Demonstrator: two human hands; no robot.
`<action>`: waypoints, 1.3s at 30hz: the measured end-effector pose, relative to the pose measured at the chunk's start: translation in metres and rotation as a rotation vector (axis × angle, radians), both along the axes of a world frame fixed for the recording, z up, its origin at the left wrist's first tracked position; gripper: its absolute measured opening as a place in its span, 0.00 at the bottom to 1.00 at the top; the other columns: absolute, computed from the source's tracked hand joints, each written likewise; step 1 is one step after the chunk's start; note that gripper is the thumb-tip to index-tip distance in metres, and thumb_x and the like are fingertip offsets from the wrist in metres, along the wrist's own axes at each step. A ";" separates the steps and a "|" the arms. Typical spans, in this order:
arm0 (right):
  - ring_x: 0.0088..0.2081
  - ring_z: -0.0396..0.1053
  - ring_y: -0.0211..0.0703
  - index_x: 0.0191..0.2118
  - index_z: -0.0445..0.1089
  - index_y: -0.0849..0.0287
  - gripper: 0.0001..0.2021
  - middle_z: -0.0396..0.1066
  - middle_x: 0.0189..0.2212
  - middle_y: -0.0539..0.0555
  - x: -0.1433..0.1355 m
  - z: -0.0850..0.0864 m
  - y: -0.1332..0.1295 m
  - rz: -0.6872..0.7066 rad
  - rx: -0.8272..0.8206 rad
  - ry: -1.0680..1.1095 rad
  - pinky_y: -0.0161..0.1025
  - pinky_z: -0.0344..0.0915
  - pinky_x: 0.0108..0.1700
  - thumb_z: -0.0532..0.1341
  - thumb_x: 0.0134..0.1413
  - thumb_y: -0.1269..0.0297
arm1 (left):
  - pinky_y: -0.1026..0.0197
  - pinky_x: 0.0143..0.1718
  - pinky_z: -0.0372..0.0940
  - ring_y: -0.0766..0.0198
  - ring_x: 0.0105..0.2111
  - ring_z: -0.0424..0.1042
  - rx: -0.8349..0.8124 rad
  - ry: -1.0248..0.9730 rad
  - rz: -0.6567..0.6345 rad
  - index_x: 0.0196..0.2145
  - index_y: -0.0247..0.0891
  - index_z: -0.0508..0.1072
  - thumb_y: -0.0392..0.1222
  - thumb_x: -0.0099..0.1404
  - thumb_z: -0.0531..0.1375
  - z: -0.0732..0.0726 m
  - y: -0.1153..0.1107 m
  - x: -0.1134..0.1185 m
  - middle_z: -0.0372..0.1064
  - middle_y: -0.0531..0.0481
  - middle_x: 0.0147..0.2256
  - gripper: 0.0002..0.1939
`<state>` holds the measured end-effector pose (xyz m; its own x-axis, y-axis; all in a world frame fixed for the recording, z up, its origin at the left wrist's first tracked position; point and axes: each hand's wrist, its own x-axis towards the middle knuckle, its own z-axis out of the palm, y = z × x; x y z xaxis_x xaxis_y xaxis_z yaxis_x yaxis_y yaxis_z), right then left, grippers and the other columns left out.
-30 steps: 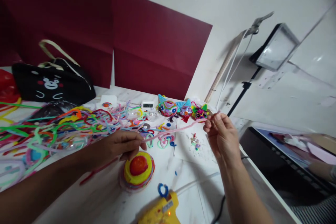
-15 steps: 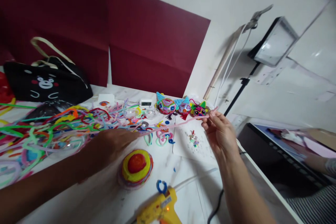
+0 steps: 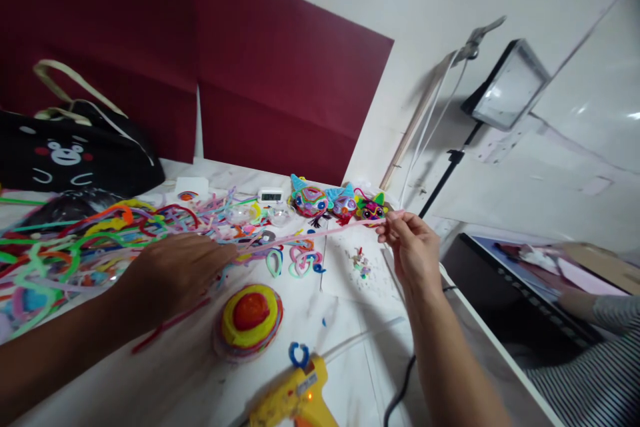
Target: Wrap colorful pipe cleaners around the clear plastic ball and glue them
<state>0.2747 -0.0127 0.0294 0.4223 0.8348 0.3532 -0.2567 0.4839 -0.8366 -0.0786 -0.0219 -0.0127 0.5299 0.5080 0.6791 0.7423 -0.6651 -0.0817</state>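
Note:
A pale pink pipe cleaner (image 3: 320, 233) stretches nearly straight between my hands above the table. My right hand (image 3: 413, 240) pinches its far right end between thumb and fingertips. At the other end, my left hand (image 3: 185, 270) is closed on the strand, its fingertips partly hidden by the back of the hand. A dark red pipe cleaner (image 3: 170, 327) sticks out below my left hand; whether that hand grips it too is unclear. Below the strand sits a round piece (image 3: 251, 320) coiled in red, yellow and other colours. A yellow glue gun (image 3: 295, 393) with a lit orange light lies nearest me.
A tangle of coloured pipe cleaners (image 3: 95, 233) covers the left side. Several finished fish-like ornaments (image 3: 311, 201), a small digital clock (image 3: 271, 196) and bent loops (image 3: 303, 261) lie behind. A lamp (image 3: 510, 87) stands at right, near another person's striped sleeve (image 3: 615, 313).
My left hand has shifted left and slightly lower, and the dark red pipe cleaner now shows beneath it. The pink strand stays between both hands. The view has turned slightly right.

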 end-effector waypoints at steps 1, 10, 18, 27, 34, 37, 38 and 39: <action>0.20 0.69 0.33 0.24 0.71 0.63 0.11 0.69 0.18 0.47 0.001 0.001 0.000 0.045 -0.022 0.025 0.27 0.66 0.20 0.73 0.39 0.67 | 0.54 0.38 0.61 0.56 0.31 0.71 0.017 0.058 -0.004 0.39 0.43 0.79 0.36 0.69 0.49 -0.001 0.000 0.000 0.76 0.45 0.28 0.17; 0.23 0.70 0.32 0.26 0.72 0.62 0.10 0.72 0.22 0.48 -0.001 0.006 -0.005 0.285 -0.138 0.195 0.24 0.63 0.19 0.73 0.37 0.69 | 0.54 0.32 0.57 0.57 0.27 0.63 0.238 0.371 -0.073 0.36 0.37 0.77 0.27 0.68 0.47 0.002 0.009 -0.007 0.72 0.45 0.26 0.19; 0.22 0.68 0.30 0.24 0.71 0.62 0.11 0.70 0.19 0.47 -0.006 0.010 -0.010 0.328 -0.133 0.243 0.23 0.65 0.20 0.74 0.37 0.71 | 0.56 0.31 0.60 0.60 0.25 0.63 0.357 0.490 -0.138 0.34 0.36 0.75 0.27 0.68 0.50 0.011 0.008 -0.012 0.70 0.50 0.23 0.15; 0.25 0.73 0.32 0.30 0.71 0.59 0.09 0.76 0.26 0.49 -0.005 0.017 -0.018 0.315 -0.019 0.161 0.23 0.67 0.21 0.72 0.45 0.67 | 0.59 0.33 0.67 0.62 0.27 0.73 0.422 0.125 -0.288 0.43 0.35 0.72 0.34 0.66 0.57 0.020 0.011 -0.003 0.76 0.49 0.28 0.08; 0.29 0.76 0.34 0.34 0.78 0.60 0.09 0.79 0.31 0.52 -0.004 0.016 -0.021 0.194 0.155 -0.035 0.25 0.69 0.23 0.72 0.43 0.72 | 0.60 0.37 0.67 0.61 0.30 0.74 0.309 0.008 -0.196 0.43 0.36 0.72 0.34 0.68 0.55 0.035 -0.004 0.013 0.77 0.47 0.31 0.08; 0.28 0.78 0.39 0.35 0.78 0.61 0.06 0.80 0.30 0.54 -0.004 0.013 -0.020 -0.013 0.273 -0.170 0.29 0.70 0.22 0.70 0.48 0.71 | 0.63 0.35 0.66 0.62 0.29 0.74 0.199 -0.032 -0.173 0.41 0.36 0.73 0.38 0.69 0.53 0.040 -0.011 0.015 0.76 0.49 0.29 0.09; 0.27 0.77 0.39 0.35 0.78 0.61 0.05 0.80 0.28 0.53 -0.003 0.013 -0.020 -0.091 0.316 -0.194 0.30 0.70 0.21 0.70 0.49 0.71 | 0.64 0.33 0.65 0.63 0.28 0.73 0.112 -0.054 -0.164 0.40 0.36 0.73 0.39 0.69 0.53 0.042 -0.015 0.016 0.75 0.52 0.26 0.09; 0.25 0.77 0.39 0.34 0.77 0.62 0.05 0.79 0.27 0.52 -0.003 0.013 -0.019 -0.163 0.360 -0.207 0.31 0.70 0.21 0.70 0.49 0.71 | 0.66 0.29 0.62 0.66 0.24 0.71 0.026 -0.097 -0.183 0.38 0.37 0.73 0.40 0.70 0.52 0.045 -0.020 0.018 0.72 0.55 0.23 0.11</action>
